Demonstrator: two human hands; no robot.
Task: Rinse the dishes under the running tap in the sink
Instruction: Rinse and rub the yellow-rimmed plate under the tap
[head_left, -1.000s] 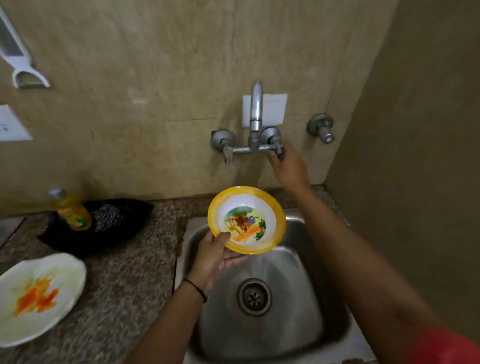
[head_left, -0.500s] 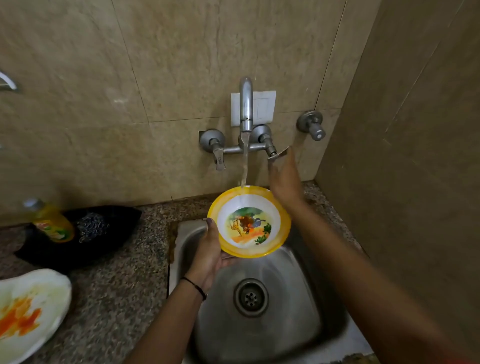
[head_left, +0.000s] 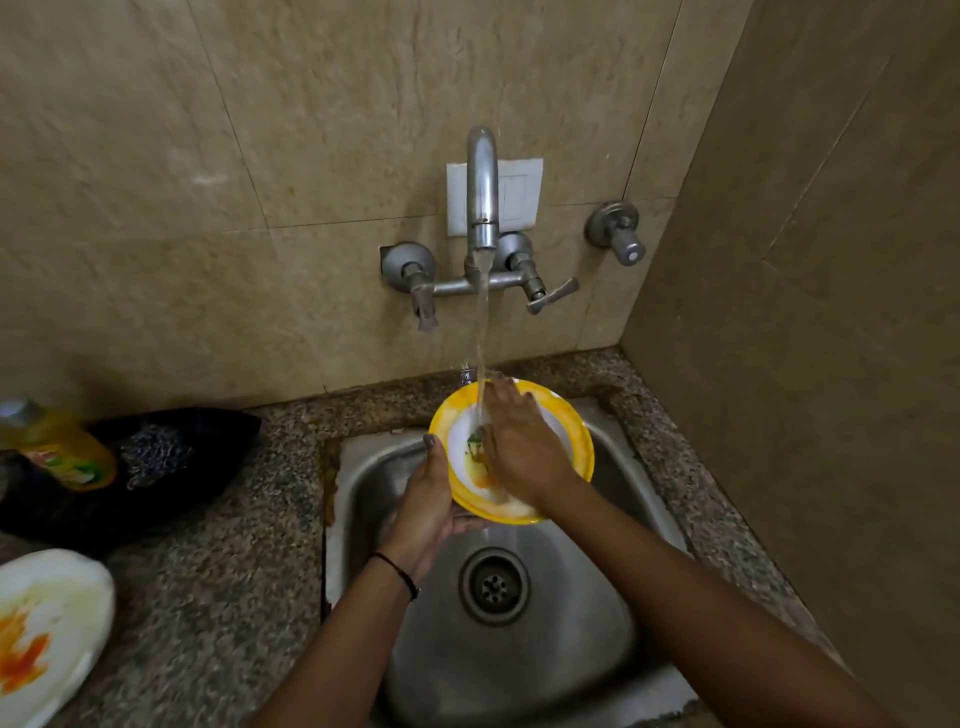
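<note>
A small bowl (head_left: 569, 439) with a yellow rim and a picture inside is held over the steel sink (head_left: 519, 649). My left hand (head_left: 423, 514) grips its left edge, thumb on the rim and fingers underneath. My right hand (head_left: 519, 447) lies flat inside the bowl with straight fingers, covering most of the picture. Water runs from the wall tap (head_left: 482, 192) in a stream that lands on the bowl and my right fingers. A white plate (head_left: 47, 623) smeared with orange sauce sits on the counter at the far left.
A yellow dish-soap bottle (head_left: 57, 447) leans on a black bag with a steel scrubber (head_left: 156, 457) on the granite counter (head_left: 234, 571). The sink drain (head_left: 493, 584) is uncovered. A tiled wall closes in on the right, with a separate valve (head_left: 618, 234).
My right hand has left the tap handle and come down into the bowl. The water, off a second ago, now runs onto the bowl, which has moved slightly back under the stream.
</note>
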